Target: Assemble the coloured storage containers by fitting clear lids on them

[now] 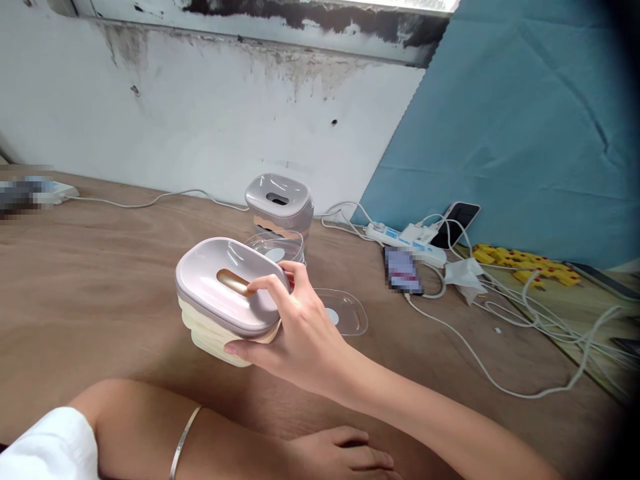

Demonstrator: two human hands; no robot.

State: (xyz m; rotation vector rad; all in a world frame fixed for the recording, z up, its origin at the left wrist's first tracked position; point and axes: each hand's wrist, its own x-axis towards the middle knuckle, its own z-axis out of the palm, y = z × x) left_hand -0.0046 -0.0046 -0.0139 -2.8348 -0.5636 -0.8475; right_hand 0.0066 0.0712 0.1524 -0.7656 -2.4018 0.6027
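My right hand [305, 333] is closed round a tissue box [215, 287], held tilted above the table. The box has a pale pinkish lid with an oval slot and a cream, wavy-edged lower part. My index fingertip rests by the slot, and my thumb presses the near side. Below, my left hand [345, 457] lies flat on the table with its fingers stretched out, touching no box. Behind the held box stands a second, greyish tissue box [280, 193]. Clear plastic pieces [293, 243] stand between them, and a flat clear plastic piece [353, 313] lies on the right.
The wooden table [100, 267] meets a stained white wall [200, 100] and a blue cloth [525, 120]. At right are a power strip [407, 245], a lit phone [403, 270], another phone [456, 223], tangled white cables [525, 320] and yellow pieces [525, 263].
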